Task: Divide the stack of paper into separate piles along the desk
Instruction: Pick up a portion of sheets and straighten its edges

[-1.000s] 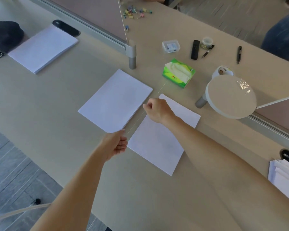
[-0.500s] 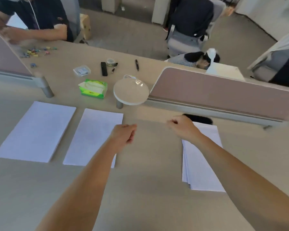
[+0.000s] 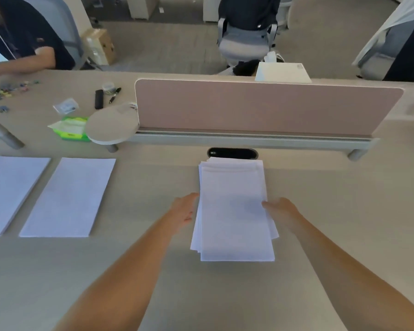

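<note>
A loose, slightly fanned stack of white paper [image 3: 234,223] lies on the beige desk [image 3: 141,271] in front of me. My left hand [image 3: 184,211] is pressed against the stack's left edge with its fingers extended. My right hand [image 3: 281,209] is at the right edge, thumb on the top sheets and fingers hidden under them. Two separate flat piles lie to the left: a nearer pile [image 3: 69,197] and a farther pile [image 3: 7,192] cut off by the frame edge.
A pink divider panel [image 3: 261,108] runs behind the stack, with a black cable port [image 3: 232,153] at its foot. Back left are a round shelf [image 3: 110,127], a green tissue pack [image 3: 71,131], a black remote [image 3: 99,99] and a seated person's arm [image 3: 22,65].
My view swung right from the two laid piles to the stack. Both hands moved from the piles to the stack, the left one crossing to its left edge, the right one closing on its right edge.
</note>
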`<action>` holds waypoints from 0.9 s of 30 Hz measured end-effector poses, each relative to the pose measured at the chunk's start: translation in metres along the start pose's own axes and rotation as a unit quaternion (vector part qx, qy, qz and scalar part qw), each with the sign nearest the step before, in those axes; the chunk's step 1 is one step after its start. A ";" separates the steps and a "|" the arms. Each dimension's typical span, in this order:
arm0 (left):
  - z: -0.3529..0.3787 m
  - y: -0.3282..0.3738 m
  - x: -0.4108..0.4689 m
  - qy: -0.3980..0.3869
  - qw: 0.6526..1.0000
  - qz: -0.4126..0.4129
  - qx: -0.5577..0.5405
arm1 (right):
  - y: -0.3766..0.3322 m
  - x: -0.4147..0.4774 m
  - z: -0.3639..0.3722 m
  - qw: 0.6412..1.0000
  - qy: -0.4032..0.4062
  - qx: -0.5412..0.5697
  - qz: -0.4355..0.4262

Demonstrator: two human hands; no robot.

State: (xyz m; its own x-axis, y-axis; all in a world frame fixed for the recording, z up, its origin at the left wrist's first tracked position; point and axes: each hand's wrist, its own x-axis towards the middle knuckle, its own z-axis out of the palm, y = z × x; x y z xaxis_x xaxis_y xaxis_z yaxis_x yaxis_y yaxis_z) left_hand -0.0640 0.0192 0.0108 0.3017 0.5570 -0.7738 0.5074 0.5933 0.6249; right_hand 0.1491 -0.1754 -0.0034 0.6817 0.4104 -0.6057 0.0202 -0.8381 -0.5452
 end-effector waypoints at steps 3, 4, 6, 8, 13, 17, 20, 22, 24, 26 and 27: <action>0.028 -0.002 0.007 0.027 0.999 0.012 0.012 | 0.018 0.022 0.005 0.999 -0.029 0.031 0.029; 0.034 -0.002 0.009 0.034 0.999 0.006 0.022 | 0.019 0.028 0.008 0.998 -0.038 0.039 0.034; 0.043 -0.002 0.010 0.040 0.998 -0.011 0.042 | 0.018 0.035 0.009 0.996 -0.052 0.059 0.044; 0.049 -0.002 0.013 0.047 0.998 -0.024 0.035 | 0.014 0.039 0.005 0.995 -0.060 0.061 0.040; 0.057 -0.005 0.030 0.076 0.994 -0.024 0.070 | 0.014 0.050 0.000 0.996 -0.080 0.029 0.035; 0.059 -0.009 0.038 0.080 0.993 -0.036 0.081 | 0.012 0.049 0.003 0.994 -0.093 0.040 0.036; 0.063 -0.013 0.042 0.100 0.989 -0.036 0.106 | 0.009 0.049 0.006 0.992 -0.082 0.080 0.044; 0.064 -0.012 0.042 0.114 0.986 -0.037 0.115 | 0.007 0.050 0.009 0.991 -0.079 0.104 0.042; 0.062 -0.012 0.040 0.105 0.988 -0.044 0.102 | 0.003 0.050 0.012 0.984 -0.088 0.148 0.044; 0.058 -0.012 0.040 0.100 0.990 -0.047 0.093 | -0.003 0.049 0.016 0.967 -0.128 0.209 0.073; 0.057 -0.013 0.041 0.100 0.990 -0.047 0.091 | -0.004 0.049 0.019 0.957 -0.143 0.235 0.089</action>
State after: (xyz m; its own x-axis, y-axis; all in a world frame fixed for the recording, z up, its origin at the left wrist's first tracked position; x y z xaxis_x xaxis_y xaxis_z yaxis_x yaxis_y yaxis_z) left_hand -0.0125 0.0015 -0.0347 0.0899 0.6188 -0.7804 0.6678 0.5438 0.5082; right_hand 0.1686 -0.1449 -0.0421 0.4148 0.4143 -0.8101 -0.4543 -0.6772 -0.5789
